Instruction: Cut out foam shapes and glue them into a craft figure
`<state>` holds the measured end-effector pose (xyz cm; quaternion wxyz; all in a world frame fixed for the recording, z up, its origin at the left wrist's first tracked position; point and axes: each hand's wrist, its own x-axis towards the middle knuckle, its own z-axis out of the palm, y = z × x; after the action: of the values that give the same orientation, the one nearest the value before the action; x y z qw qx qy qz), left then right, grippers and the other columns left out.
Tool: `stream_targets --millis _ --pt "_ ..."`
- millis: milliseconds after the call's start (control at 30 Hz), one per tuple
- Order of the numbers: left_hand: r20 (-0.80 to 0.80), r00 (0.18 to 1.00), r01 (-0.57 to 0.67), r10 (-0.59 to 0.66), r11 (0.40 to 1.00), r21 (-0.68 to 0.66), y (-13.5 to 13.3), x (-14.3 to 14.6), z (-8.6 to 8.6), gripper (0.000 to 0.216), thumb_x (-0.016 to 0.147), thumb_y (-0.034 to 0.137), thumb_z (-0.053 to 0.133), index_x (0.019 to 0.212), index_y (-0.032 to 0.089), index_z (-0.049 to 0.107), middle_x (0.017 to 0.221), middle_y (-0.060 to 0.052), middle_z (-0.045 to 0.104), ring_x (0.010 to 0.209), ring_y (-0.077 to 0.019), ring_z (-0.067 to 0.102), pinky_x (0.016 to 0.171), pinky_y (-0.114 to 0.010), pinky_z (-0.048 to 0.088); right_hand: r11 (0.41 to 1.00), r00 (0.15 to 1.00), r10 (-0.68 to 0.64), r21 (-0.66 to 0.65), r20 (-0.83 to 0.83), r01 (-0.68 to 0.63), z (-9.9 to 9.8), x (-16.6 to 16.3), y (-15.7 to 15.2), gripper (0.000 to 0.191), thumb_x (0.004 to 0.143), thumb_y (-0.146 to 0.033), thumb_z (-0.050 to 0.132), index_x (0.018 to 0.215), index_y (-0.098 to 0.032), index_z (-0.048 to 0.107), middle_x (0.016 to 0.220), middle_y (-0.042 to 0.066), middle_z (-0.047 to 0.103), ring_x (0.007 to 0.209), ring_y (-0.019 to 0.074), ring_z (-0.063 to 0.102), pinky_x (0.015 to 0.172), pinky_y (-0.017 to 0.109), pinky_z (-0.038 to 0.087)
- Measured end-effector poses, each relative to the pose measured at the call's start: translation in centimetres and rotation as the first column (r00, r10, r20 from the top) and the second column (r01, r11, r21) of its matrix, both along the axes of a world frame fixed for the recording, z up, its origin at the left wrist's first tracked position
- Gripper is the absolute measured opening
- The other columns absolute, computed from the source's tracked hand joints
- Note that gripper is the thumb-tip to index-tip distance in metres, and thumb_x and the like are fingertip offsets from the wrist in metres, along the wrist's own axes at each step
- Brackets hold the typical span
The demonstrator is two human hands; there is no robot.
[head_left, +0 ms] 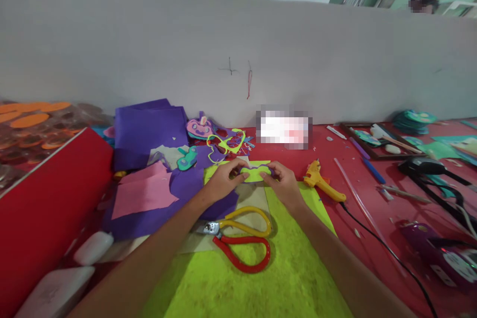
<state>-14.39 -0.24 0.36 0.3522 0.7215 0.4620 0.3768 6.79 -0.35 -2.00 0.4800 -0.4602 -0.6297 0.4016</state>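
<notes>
My left hand point(223, 179) and my right hand point(283, 181) pinch the two ends of a small lime-green foam cut-out point(255, 174) edged in purple, held just above the table. Both hands have fingers pressed together on the piece. Below them lies a big lime-green foam sheet point(261, 278). Scissors point(242, 238) with one yellow and one red handle rest on it, between my forearms.
A yellow glue gun point(321, 183) with a black cord lies right of my right hand. Purple sheets point(149, 129) and pink sheets point(143, 191) pile up at the left with foam scraps point(225, 141). A red box point(48, 198) stands far left. A white partition point(238, 49) backs the table.
</notes>
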Motion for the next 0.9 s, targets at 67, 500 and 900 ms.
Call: stream_targets --millis 67,500,900 --pt "-0.027 1.0 -0.007 0.007 1.0 0.008 0.0 -0.01 0.09 0.022 0.086 0.033 0.062 0.101 0.018 0.067 0.087 -0.001 0.067 0.074 -0.0142 0.056 0.071 -0.026 0.046 1.0 1.0 -0.017 -0.003 0.003 0.017 0.09 -0.01 -0.03 0.021 0.083 -0.041 0.07 0.09 -0.021 0.067 0.085 0.005 0.071 0.079 0.0217 0.066 0.069 0.03 0.052" --pt "-0.048 0.999 -0.018 0.019 1.0 0.009 -0.05 0.01 0.24 0.022 0.084 0.031 0.061 0.099 0.017 0.069 0.083 0.0 0.067 0.069 -0.0135 0.054 0.067 -0.025 0.044 1.0 0.998 -0.027 -0.003 -0.064 0.027 0.34 0.0 -0.01 0.017 0.081 -0.036 0.07 0.087 -0.023 0.062 0.083 0.003 0.066 0.077 0.0193 0.062 0.068 0.029 0.05" --pt "-0.051 0.999 -0.01 0.011 1.0 0.021 -0.01 -0.03 0.2 0.021 0.084 0.031 0.062 0.098 0.018 0.069 0.086 0.0 0.069 0.073 -0.0143 0.056 0.069 -0.026 0.046 0.999 0.983 -0.035 0.013 -0.183 0.038 0.36 -0.19 -0.02 0.031 0.078 -0.03 0.073 0.101 -0.025 0.053 0.085 0.0 0.064 0.078 0.0181 0.063 0.065 0.027 0.048"
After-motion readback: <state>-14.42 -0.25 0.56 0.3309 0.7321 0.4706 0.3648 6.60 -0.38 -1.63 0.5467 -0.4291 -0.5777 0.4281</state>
